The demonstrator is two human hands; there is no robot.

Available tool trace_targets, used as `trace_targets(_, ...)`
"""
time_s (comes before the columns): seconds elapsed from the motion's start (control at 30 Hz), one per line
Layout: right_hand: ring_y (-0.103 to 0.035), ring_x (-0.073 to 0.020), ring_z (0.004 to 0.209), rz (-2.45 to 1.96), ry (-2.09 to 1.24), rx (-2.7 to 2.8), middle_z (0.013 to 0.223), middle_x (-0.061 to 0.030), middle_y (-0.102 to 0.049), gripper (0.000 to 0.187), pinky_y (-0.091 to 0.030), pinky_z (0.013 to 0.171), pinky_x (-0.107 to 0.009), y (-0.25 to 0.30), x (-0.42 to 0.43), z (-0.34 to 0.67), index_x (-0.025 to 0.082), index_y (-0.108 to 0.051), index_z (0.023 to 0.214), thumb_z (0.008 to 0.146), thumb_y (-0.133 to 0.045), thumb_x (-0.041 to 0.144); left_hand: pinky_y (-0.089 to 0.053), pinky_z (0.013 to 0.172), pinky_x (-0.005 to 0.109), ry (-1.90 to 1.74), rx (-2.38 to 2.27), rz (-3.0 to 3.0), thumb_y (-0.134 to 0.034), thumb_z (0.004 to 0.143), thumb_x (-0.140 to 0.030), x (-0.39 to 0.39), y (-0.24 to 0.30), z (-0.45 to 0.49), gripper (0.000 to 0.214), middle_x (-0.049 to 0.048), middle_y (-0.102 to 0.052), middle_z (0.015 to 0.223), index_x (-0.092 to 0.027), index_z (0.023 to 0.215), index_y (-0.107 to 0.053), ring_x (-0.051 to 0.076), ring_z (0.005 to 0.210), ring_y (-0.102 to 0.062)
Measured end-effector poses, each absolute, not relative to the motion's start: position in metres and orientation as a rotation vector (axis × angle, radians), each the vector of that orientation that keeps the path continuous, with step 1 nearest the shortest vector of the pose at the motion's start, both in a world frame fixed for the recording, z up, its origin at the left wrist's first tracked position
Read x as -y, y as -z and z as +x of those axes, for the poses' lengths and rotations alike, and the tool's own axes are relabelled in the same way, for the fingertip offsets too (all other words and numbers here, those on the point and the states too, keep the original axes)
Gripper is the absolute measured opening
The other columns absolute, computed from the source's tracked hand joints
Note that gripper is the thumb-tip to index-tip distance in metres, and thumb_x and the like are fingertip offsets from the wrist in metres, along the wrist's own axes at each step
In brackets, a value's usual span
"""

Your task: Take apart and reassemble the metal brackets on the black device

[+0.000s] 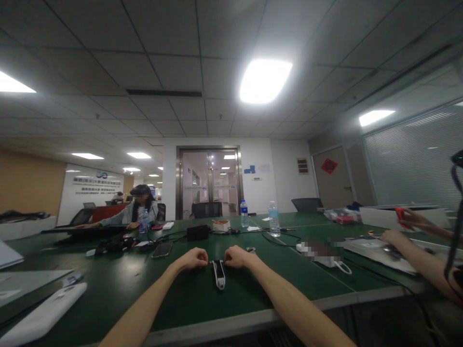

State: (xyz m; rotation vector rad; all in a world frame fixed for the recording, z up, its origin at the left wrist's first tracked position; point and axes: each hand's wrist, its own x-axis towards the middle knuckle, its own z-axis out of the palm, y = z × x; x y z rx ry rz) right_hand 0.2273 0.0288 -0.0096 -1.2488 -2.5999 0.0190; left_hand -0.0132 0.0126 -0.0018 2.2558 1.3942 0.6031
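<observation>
A slim white-and-black device [219,275] lies lengthwise on the green table between my hands; its exact kind is unclear. Small parts stick out sideways at its far end. My left hand [194,259] is beside that end, fingers curled into a pinch. On the opposite side my right hand [238,257] is closed in much the same way, knuckles up. Whatever the fingertips hold, if anything, is hidden or too small to make out. A small clear-looking item [251,249] lies just behind my right hand.
A phone [162,249], a black box [197,232] and cables lie beyond my hands. Water bottles [274,219] stand farther back. A white power strip-like object [325,258] is to the right, near a co-worker's hands [400,238]. Another person [142,207] sits far left.
</observation>
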Motion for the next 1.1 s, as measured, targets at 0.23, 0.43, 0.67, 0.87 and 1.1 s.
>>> trace_targets(0.23,-0.067,-0.0195,0.085,-1.327,0.089,2.551,0.093,-0.008,-0.073,0.022,-0.045,0.069,-0.023,0.0076,-0.0244,0.225,0.02,-0.074,0.089,0.076,-0.056,0.018,-0.04,0.057,0.023,-0.645,-1.342,2.238,-0.066,0.061,-0.033,-0.0155,0.0031,-0.0139,0.027,-0.002,-0.058,0.065,-0.013,0.079,-0.061,0.013,0.061,-0.053)
trace_targets(0.43,-0.067,-0.0191,0.084,-1.301,0.089,2.486,0.092,-0.0089,-0.073,0.023,-0.045,0.069,-0.023,0.0082,-0.0274,0.224,0.018,-0.073,0.087,0.078,-0.052,0.018,-0.039,0.056,0.024,-0.663,-1.332,2.196,-0.065,0.059,-0.031,-0.0157,0.0042,-0.0124,0.027,-0.0019,-0.058,0.064,-0.013,0.08,-0.062,0.014,0.06,-0.054)
trace_targets(0.67,-0.067,-0.0157,0.081,-1.199,-0.016,2.496,0.09,-0.005,-0.073,0.023,-0.044,0.069,-0.02,0.0083,-0.0258,0.221,0.019,-0.072,0.09,0.078,-0.053,0.021,-0.04,0.057,0.024,-0.684,-1.313,2.184,-0.064,0.058,-0.027,-0.018,0.0074,-0.0115,0.025,-0.0023,-0.058,0.063,-0.013,0.078,-0.062,0.013,0.06,-0.054)
trace_targets(0.87,-0.066,-0.0147,0.077,-1.194,-0.082,2.481,0.087,-0.0036,-0.073,0.022,-0.044,0.065,-0.019,0.0066,-0.0225,0.2212,0.018,-0.072,0.089,0.075,-0.056,0.02,-0.04,0.057,0.024,-0.722,-1.311,2.141,-0.066,0.057,-0.028,-0.0177,0.0085,-0.0118,0.027,-0.0019,-0.059,0.065,-0.013,0.078,-0.06,0.013,0.061,-0.055)
trace_targets(1.1,-0.066,-0.0147,0.077,-1.177,-0.097,2.455,0.086,-0.0031,-0.073,0.02,-0.045,0.065,-0.019,0.0059,-0.0206,0.221,0.018,-0.072,0.087,0.072,-0.058,0.017,-0.041,0.056,0.023,-0.701,-1.397,2.222,-0.066,0.059,-0.032,-0.0151,0.0051,-0.0123,0.026,-0.0022,-0.059,0.063,-0.013,0.076,-0.061,0.013,0.06,-0.054)
